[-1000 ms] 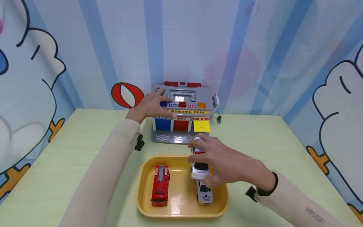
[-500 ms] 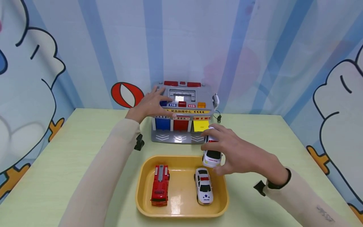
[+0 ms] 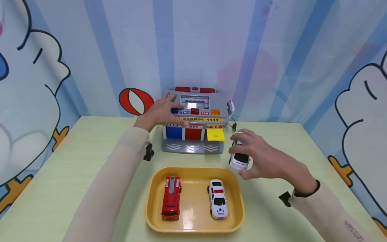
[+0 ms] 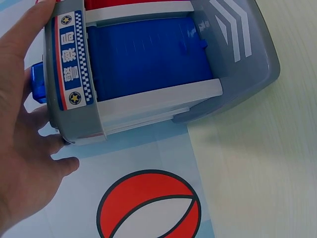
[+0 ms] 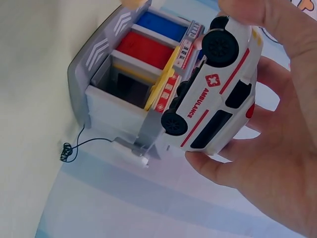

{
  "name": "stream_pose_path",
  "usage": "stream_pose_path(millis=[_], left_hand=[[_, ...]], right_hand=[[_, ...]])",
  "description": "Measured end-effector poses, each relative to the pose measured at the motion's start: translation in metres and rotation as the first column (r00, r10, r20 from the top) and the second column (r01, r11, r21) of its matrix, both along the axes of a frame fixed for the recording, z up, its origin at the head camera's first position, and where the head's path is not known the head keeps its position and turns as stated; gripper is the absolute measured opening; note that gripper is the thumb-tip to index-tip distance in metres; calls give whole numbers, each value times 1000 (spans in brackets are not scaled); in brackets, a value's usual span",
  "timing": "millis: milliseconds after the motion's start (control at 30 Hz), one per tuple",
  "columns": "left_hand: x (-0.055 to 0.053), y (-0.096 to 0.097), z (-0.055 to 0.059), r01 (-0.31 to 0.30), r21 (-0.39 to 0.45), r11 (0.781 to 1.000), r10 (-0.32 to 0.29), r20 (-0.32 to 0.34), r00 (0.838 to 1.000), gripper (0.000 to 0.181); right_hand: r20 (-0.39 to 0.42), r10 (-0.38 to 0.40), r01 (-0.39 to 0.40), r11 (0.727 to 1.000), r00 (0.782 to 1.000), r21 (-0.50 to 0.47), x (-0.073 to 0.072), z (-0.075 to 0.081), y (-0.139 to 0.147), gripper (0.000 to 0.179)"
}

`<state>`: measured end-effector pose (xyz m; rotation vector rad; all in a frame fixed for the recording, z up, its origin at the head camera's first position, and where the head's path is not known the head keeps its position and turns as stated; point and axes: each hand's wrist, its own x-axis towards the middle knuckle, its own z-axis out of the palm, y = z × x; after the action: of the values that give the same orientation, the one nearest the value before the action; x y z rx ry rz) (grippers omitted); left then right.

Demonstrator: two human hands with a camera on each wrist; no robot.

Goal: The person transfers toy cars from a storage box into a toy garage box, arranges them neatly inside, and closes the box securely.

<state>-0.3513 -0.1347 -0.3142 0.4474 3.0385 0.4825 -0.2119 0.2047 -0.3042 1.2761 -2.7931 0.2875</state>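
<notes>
In the head view my left hand [image 3: 161, 112] rests on the left side of the grey toy emergency station [image 3: 216, 101], fingers spread over its roof and thumb at the front edge. The left wrist view shows the blue garage door [image 4: 148, 54] lowered beside that hand [image 4: 25, 134]. My right hand [image 3: 260, 151] grips a white toy ambulance [image 3: 240, 158] between thumb and fingers, in the air right of the station. Its red lettering and black wheels face the right wrist camera. The station's yellow door [image 3: 215, 134] is swung up, with a dark bay [image 5: 126, 84] below it.
A yellow tray [image 3: 193, 230] stands in front of the station. Inside lie a red toy fire truck [image 3: 171, 198] and a white toy police car [image 3: 218, 200]. A coiled black cord [image 3: 234, 126] lies right of the station. A printed curtain [image 3: 193, 43] hangs behind the table.
My right hand has carried the ambulance from over the tray and police car to the right and away from me. The left hand has stayed on the station.
</notes>
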Motion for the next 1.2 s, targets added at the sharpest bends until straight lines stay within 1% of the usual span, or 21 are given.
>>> stream_pose_path(millis=[200,433,533,667,800,900,1033,1200], left_hand=[[0,0,1,-2,-2,1000,2,3,1000,88],[0,0,0,3,2,1000,-3,-3,1000,87],[0,-1,0,4,4,1000,-4,-2,1000,86],[0,-1,-1,5,5,1000,-5,-6,1000,86],[-1,-1,-2,5,5,1000,-5,-5,1000,87],[-1,-1,-1,1,3,1000,-1,-2,1000,88],[-1,0,0,-3,1,1000,3,1,1000,89],[-1,0,-1,-3,0,1000,3,2,1000,89]], right_hand=[[-9,-35,35,999,999,-7,-9,-8,6,43],[-28,-54,53,998,998,-31,-22,-23,15,42],[-46,-43,41,998,998,-51,-30,-33,18,41],[-65,-32,27,998,997,-64,-41,-50,20,42],[-60,-45,41,997,997,-72,-47,-64,19,47],[-69,-42,36,996,997,-83,-52,-73,17,49],[-83,-27,20,996,996,-85,-56,-82,13,47],[-64,-24,19,997,998,-76,-59,-92,5,47]])
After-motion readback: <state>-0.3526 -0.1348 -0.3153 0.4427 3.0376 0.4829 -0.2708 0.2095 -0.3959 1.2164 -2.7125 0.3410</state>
